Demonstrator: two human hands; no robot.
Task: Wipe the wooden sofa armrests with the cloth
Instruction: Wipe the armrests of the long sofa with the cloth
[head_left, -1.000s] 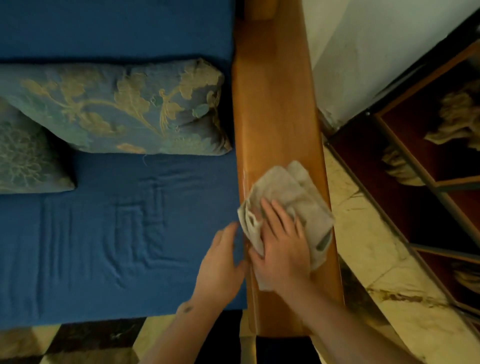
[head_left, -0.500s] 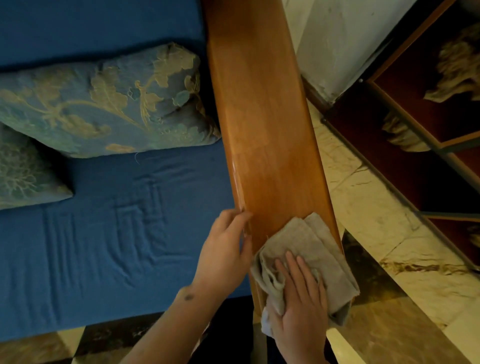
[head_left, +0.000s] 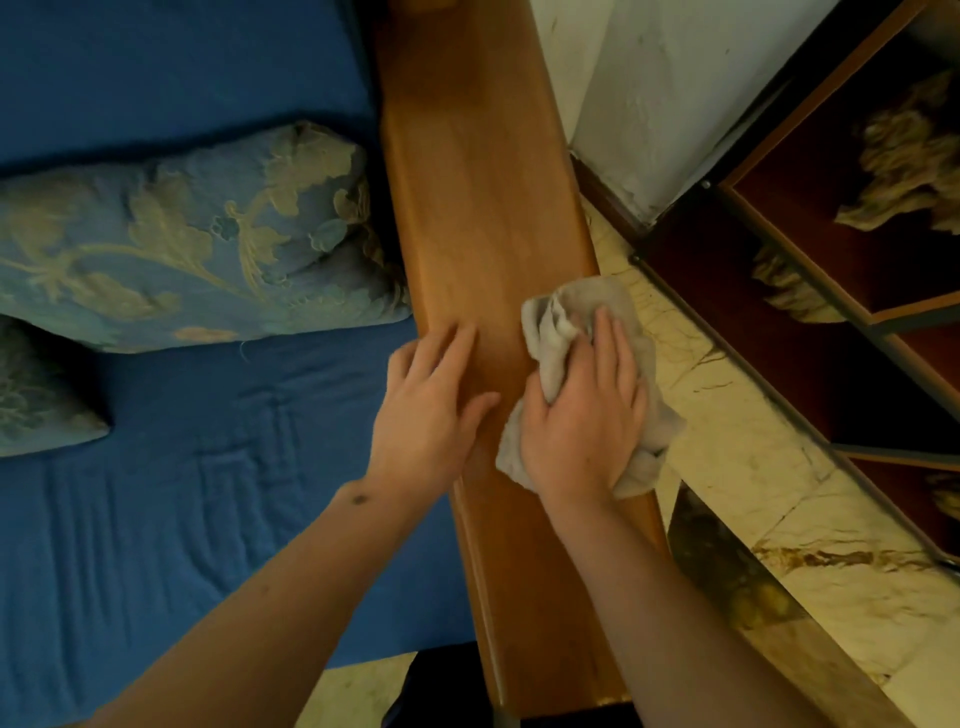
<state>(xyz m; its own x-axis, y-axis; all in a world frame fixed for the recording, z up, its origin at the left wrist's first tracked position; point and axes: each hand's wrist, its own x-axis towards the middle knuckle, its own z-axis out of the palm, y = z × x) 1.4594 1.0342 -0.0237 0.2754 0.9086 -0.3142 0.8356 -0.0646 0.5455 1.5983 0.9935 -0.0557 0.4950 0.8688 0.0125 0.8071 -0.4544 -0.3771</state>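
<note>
Both of my hands are down on the wooden armrest (head_left: 483, 218), which runs away from me between the blue sofa seat (head_left: 182, 493) and the marbled floor tiles (head_left: 779, 493). My right hand (head_left: 587, 415) lies palm-down on the grey cloth (head_left: 582, 306), fingers stretched forward and spread only a little, pressing the cloth flat against the wood rather than clutching it; the thumb tucks against a fold on the inner side. The cloth is bunched and crumpled, sitting on the outer half of the armrest, with its far edge poking out beyond my fingertips and its outer side hanging over the rim toward the floor. My left hand (head_left: 431, 405) rests bare on the inner half of the armrest, fingers loosely extended and slightly blurred, holding nothing, its thumb reaching close to the cloth's near corner. On the seat, a blue cushion (head_left: 197, 244) with a gold floral pattern leans right up against the armrest's inner side, and a second, smaller cushion (head_left: 41, 389) shows at the left edge. Beyond the floor, a dark wooden shelf unit (head_left: 831, 260) stands near the white wall (head_left: 649, 93).
</note>
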